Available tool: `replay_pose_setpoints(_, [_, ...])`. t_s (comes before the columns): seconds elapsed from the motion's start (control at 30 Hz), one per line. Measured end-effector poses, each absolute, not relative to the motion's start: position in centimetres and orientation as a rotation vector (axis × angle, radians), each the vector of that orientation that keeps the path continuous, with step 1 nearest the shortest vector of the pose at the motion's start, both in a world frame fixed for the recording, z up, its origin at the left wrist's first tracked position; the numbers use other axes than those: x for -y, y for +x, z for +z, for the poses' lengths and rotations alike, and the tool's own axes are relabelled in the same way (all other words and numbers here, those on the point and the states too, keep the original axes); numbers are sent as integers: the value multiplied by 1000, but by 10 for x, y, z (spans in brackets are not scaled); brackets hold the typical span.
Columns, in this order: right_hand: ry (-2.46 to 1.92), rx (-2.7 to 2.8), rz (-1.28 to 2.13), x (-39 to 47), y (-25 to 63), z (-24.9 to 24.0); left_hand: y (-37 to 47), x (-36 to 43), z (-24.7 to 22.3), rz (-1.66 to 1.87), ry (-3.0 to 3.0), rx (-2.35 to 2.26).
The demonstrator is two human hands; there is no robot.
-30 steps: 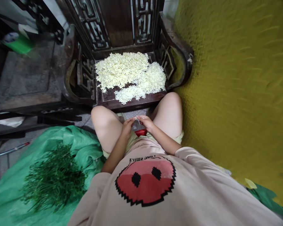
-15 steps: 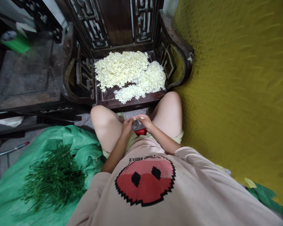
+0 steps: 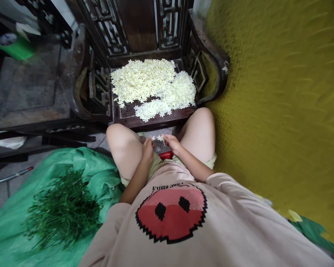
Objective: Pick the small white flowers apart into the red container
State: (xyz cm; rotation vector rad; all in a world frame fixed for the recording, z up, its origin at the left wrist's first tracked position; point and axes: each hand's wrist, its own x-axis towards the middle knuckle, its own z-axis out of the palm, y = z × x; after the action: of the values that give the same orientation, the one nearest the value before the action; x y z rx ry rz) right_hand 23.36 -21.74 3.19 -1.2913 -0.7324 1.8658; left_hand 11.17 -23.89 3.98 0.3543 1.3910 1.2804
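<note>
White blossoms (image 3: 144,79), heaped from back to front edge of chair seat (image 3: 128,122), apparently for reach; left hand (image 3: 148,149) and right hand (image 3: 172,144), fingertips pinching single florets (image 3: 160,138) between them, probably sparing petals

A dark brown wooden armchair (image 3: 141,35) stands at the top of the view, its back made of a plain upright panel (image 3: 140,22) between carved openwork lattices (image 3: 169,24); its curved, scrolled armrests (image 3: 215,61) look worn, with a pale scuff on the right-hand one; left of it is a low, dark wooden table (image 3: 25,87) with a dull, scratched top, a bright green container (image 3: 18,48) near its far edge; a slice of pale wall (image 3: 202,7) shows behind the chair; grey speckled floor tiles (image 3: 101,142) appear below; a broad mustard-yellow surface with a raised pattern (image 3: 281,92) fills the right side; crumpled green plastic sheeting (image 3: 97,159) spreads at lower left, near a thin metal tube with a red tip (image 3: 12,178); the light is cool, dimmer towards the upper left.
</note>
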Motion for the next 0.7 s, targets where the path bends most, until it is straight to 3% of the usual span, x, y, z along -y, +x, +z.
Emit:
replay_pose_setpoints(0.43, [-1247, 687, 1810, 219, 228, 26, 117, 246, 48, 1177, 747, -1471])
replay_pose_setpoints(0.7, [-1338, 689, 1768, 219, 231, 26, 114, 246, 46, 1176, 645, -1514])
